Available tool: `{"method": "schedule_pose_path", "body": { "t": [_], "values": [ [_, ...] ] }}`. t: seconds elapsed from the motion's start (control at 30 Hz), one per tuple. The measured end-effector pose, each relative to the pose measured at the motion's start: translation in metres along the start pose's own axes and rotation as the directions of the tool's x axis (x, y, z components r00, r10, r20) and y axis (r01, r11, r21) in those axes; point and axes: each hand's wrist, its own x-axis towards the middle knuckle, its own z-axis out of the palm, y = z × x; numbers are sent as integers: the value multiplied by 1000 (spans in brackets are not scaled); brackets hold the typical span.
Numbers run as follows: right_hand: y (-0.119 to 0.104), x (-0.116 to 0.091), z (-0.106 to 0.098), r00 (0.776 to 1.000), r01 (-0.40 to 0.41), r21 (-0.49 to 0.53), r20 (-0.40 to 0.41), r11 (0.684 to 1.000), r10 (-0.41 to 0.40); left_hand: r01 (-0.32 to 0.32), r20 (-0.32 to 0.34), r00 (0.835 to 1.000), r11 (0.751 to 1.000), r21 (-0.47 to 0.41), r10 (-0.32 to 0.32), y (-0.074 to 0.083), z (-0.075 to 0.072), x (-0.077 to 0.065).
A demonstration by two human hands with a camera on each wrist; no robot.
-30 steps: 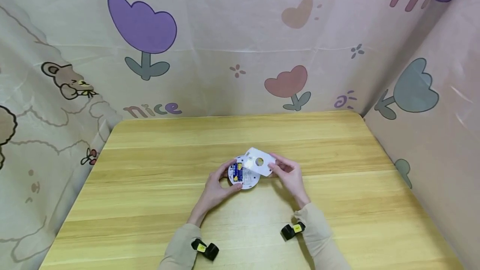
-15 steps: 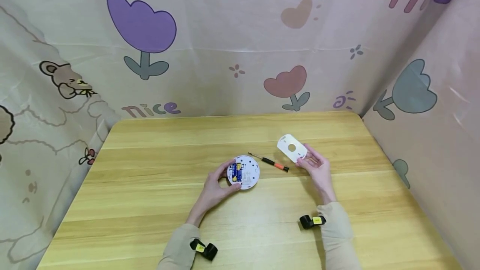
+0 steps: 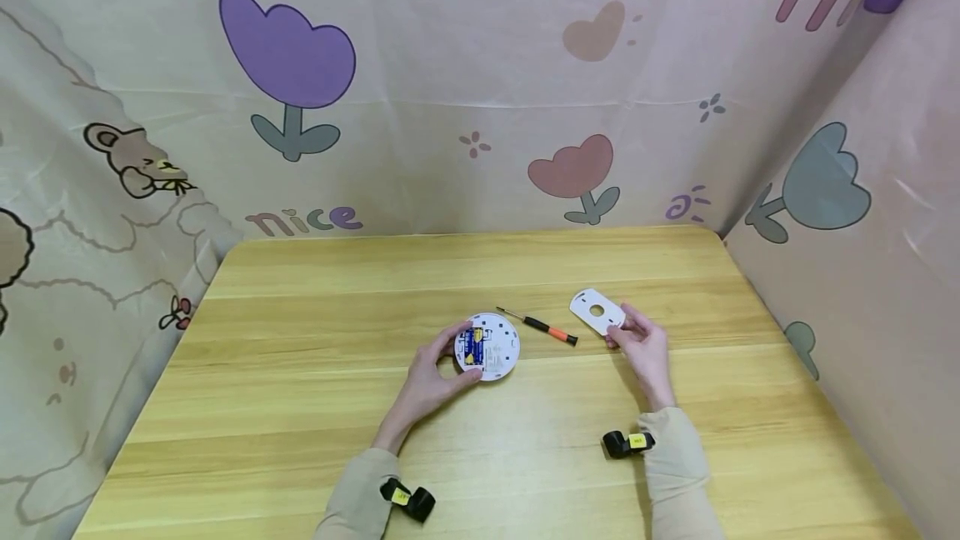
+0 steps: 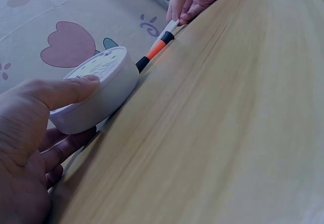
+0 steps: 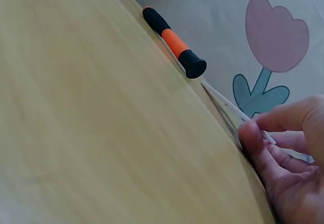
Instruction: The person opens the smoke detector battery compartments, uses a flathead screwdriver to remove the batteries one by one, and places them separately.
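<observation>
A round white smoke alarm lies on the table with its back up, blue batteries showing in its compartment. My left hand grips it from the left; in the left wrist view the thumb lies over the top rim and the fingers are around the lower side. To the right, my right hand pinches the near end of a white mounting plate with a round hole in its middle. The right wrist view shows the plate edge-on, tilted close over the table. An orange and black screwdriver lies between alarm and plate.
The wooden table reaches back to a patterned curtain, which also hangs along both sides. Black wrist cameras sit on the left sleeve and right sleeve.
My right hand has lifted the plate off the alarm and carried it right, then lowered it toward the table, uncovering the screwdriver. The left hand and alarm have stayed put.
</observation>
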Motion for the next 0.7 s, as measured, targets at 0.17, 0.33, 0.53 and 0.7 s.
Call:
{"method": "schedule_pose_path", "body": {
  "t": [0.17,0.33,0.53,0.7],
  "values": [
    [5,1,1,986,153,-302,-23,941,-167,1,-9,1000,1000,-4,-1,0,1,0],
    [11,-2,2,938,303,-530,19,792,-347,23,-19,1000,1000,-7,-23,0,1,0],
    [13,-3,1,939,298,-590,39,750,-342,35,-19,999,999,-3,-35,-1,1,1],
    [13,-3,0,950,270,-653,58,708,-308,29,-16,999,1000,10,-29,0,0,1]
  ]
}}
